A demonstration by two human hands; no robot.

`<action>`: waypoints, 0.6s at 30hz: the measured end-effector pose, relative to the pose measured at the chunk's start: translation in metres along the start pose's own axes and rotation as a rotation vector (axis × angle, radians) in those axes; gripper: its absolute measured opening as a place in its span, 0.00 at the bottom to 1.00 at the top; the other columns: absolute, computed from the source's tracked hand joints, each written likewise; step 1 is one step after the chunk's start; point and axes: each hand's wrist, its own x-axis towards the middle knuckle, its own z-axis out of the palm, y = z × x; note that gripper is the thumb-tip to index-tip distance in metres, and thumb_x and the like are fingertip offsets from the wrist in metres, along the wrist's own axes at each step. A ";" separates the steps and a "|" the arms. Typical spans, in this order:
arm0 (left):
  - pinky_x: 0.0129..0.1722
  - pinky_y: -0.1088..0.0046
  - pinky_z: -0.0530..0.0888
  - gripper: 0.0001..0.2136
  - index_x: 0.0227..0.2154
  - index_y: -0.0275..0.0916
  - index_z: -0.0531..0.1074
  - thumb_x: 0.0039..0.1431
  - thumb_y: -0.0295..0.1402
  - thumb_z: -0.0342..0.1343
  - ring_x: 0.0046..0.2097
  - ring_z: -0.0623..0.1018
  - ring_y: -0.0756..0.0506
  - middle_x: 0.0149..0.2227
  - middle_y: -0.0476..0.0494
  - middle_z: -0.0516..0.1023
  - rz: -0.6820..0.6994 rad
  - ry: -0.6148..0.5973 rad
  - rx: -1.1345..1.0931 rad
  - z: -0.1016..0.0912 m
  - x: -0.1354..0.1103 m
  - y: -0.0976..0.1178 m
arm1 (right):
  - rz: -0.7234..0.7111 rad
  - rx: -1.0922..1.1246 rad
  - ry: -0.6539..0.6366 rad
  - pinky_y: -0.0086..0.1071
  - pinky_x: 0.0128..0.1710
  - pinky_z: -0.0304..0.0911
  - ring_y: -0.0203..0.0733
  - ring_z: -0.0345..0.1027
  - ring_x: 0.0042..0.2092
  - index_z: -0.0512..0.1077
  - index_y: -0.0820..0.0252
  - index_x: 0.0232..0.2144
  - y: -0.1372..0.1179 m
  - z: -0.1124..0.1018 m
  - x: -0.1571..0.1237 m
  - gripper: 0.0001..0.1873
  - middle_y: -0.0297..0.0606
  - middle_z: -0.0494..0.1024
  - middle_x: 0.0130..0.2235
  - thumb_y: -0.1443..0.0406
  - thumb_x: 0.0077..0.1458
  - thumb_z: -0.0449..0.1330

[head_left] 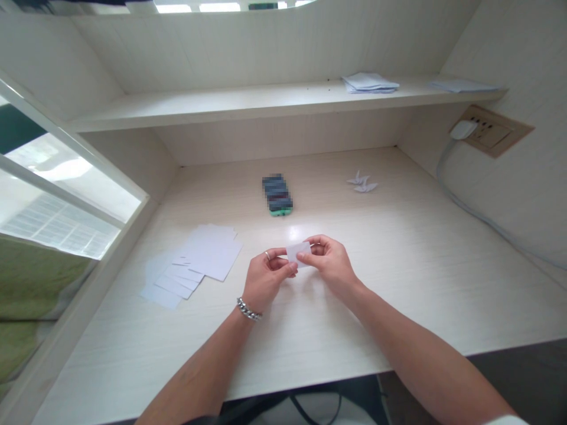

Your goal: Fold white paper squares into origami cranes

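A small piece of white paper (297, 252) is held up over the desk between both hands. My left hand (266, 274) pinches its lower left part between thumb and fingers. On the other side, my right hand (330, 260) grips the right edge, thumb in front and fingers behind. Whether the paper is folded I cannot tell. Left of my hands, loose white paper sheets (215, 251) lie overlapping on the desk (336, 348). Small folded paper shapes (364, 184), like paper cranes, rest farther back on the right.
A phone-like object (277, 195), blurred out, lies beyond my hands. The shelf (230, 101) above bears a stack of folded paper (370, 82). At right, a white plug sits in a wall socket (491, 131), its cable (482, 218) running down along the side panel.
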 end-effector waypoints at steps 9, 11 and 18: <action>0.28 0.72 0.76 0.20 0.37 0.32 0.70 0.39 0.29 0.70 0.24 0.77 0.48 0.21 0.47 0.78 -0.035 0.014 -0.015 -0.002 0.001 0.000 | -0.030 -0.131 0.032 0.29 0.25 0.56 0.33 0.61 0.24 0.72 0.62 0.33 -0.006 0.001 -0.002 0.16 0.25 0.66 0.20 0.64 0.40 0.69; 0.28 0.72 0.76 0.17 0.32 0.32 0.72 0.38 0.30 0.70 0.25 0.77 0.48 0.22 0.45 0.79 -0.060 0.004 -0.019 -0.002 0.002 -0.002 | -0.035 -0.142 0.033 0.29 0.25 0.55 0.33 0.61 0.24 0.72 0.62 0.34 -0.007 0.002 -0.002 0.17 0.25 0.66 0.20 0.64 0.40 0.69; 0.27 0.73 0.75 0.14 0.22 0.33 0.73 0.36 0.33 0.72 0.24 0.77 0.49 0.22 0.47 0.76 -0.138 0.006 -0.137 -0.003 0.002 -0.001 | -0.045 -0.167 0.023 0.30 0.25 0.55 0.34 0.61 0.25 0.71 0.62 0.36 -0.006 0.002 -0.003 0.18 0.26 0.67 0.21 0.63 0.41 0.68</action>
